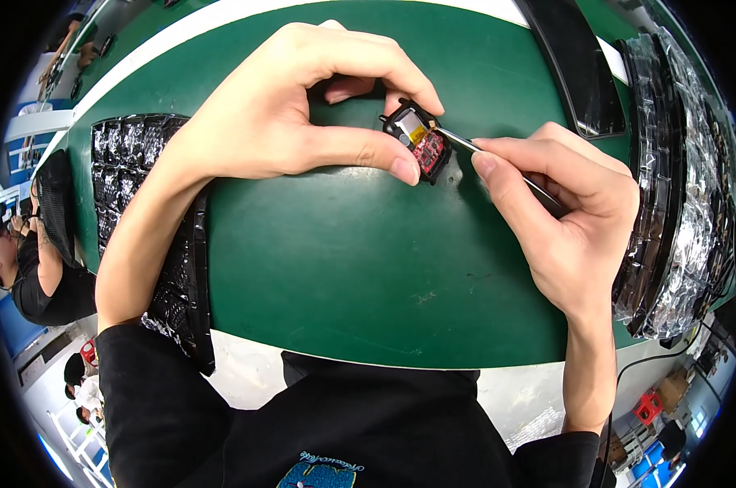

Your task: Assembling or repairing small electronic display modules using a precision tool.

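Observation:
Between the thumb and fingers of my left hand (303,122) is a small open black watch-like case (435,172), held tilted above the table. Inside it show a red circuit board (427,152), a silver block like a battery (407,122) and a bit of yellow tape. My right hand (559,195) grips slim metal tweezers (459,140) like a pen. Their tip reaches the case's upper right edge, by a small tan piece; whether it pinches that piece I cannot tell.
The green table (344,268) lies under both hands. A black compartment tray (132,154) is on the left, partly behind my left forearm. Stacked clear and black trays (669,187) stand at the right. A dark flat panel (575,73) lies at the back right. Another person (47,268) sits at far left.

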